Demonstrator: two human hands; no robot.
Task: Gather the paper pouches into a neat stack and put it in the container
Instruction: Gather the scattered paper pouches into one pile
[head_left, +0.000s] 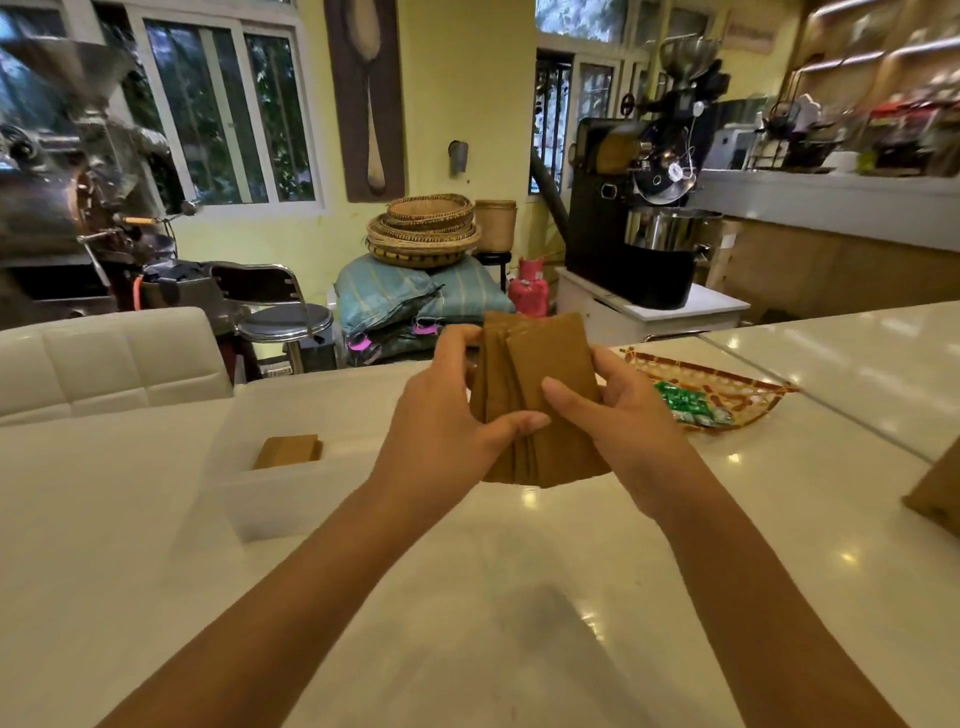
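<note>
Both hands hold a bundle of brown paper pouches (545, 374) upright above the white table, its lower edge just over the surface. My left hand (447, 421) grips the bundle's left side, thumb across the front. My right hand (618, 415) clasps the right side, thumb on the front pouch. The pouches are fanned slightly and uneven at the top. To the left stands a translucent white container (260, 499) with a small stack of brown pouches (287, 451) inside it.
A woven tray (737, 384) with green-wrapped sweets lies right of my hands. A brown paper item (935, 493) sits at the table's right edge. A white padded chair (104, 358) stands behind the table at the left. Coffee roasters, baskets and sacks fill the background.
</note>
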